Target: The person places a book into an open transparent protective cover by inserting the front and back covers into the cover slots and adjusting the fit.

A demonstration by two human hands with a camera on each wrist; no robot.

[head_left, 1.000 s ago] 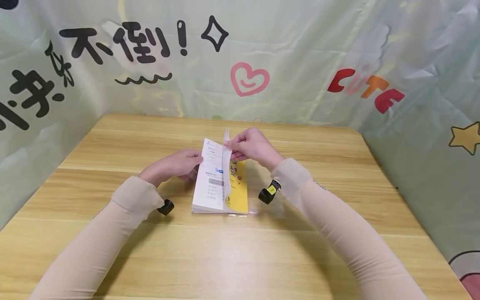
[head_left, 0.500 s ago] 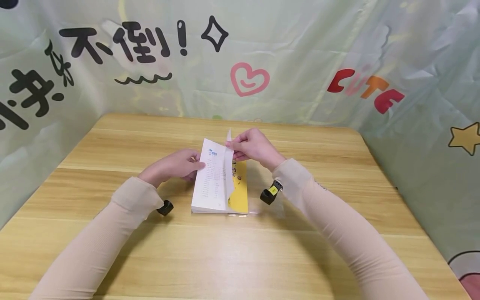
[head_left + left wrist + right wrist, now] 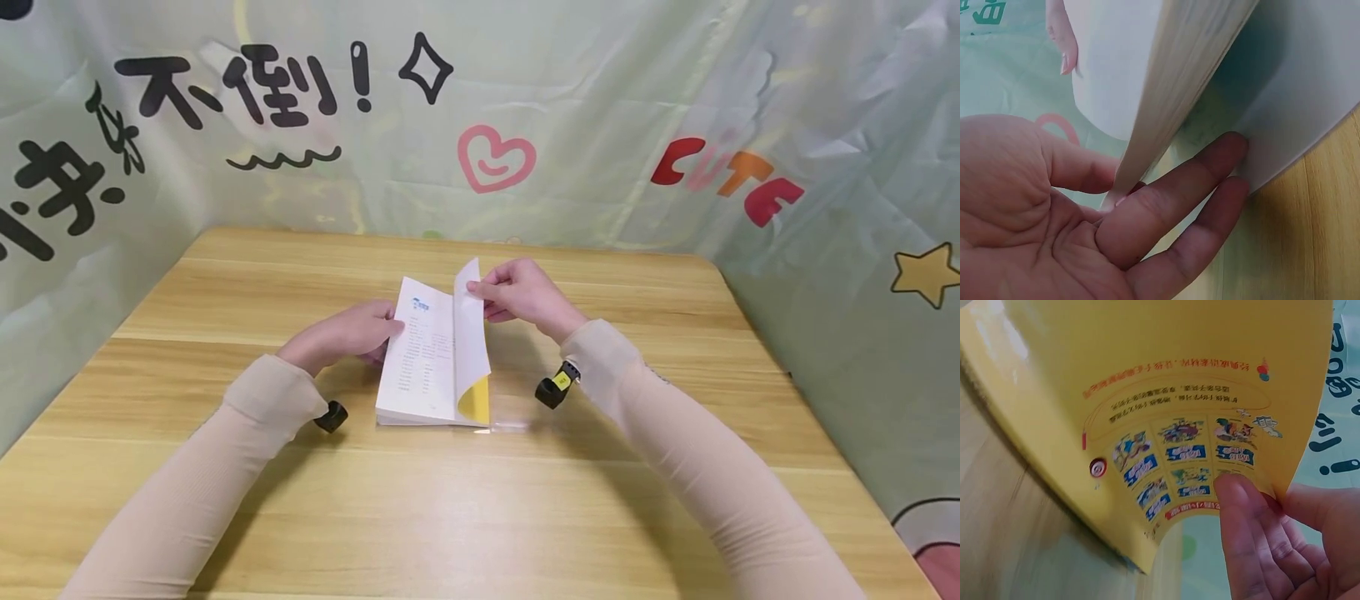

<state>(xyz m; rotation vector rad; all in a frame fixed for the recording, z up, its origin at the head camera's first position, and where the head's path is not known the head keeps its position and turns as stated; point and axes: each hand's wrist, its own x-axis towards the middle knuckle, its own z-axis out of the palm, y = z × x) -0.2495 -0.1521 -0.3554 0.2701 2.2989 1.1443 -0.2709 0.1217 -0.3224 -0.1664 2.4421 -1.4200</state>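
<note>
A paperback book (image 3: pixel 420 358) stands open in the middle of the table, with a printed white page facing up. My left hand (image 3: pixel 352 329) grips its left edge. In the left wrist view the thumb lies on one side of the page block (image 3: pixel 1179 75) and fingers reach behind it, two fingertips against another white sheet. My right hand (image 3: pixel 521 292) pinches the raised right-hand leaf by its far edge, thumb on the white side. In the right wrist view this leaf is the glossy yellow cover (image 3: pixel 1166 337), bent into a curve, its printed pictures under my fingertips.
The book is on a wood-grain table (image 3: pixel 450 517). A clear plastic piece (image 3: pixel 513 426) lies by the book's lower right corner. Behind the table hangs a pale green printed cloth (image 3: pixel 585 108). Black wrist devices (image 3: pixel 555 387) hang below both cuffs.
The right hand has moved right, drawing the raised leaf with it, so more white and less yellow shows. The facing page differs from one second ago. The left hand stays at the left edge.
</note>
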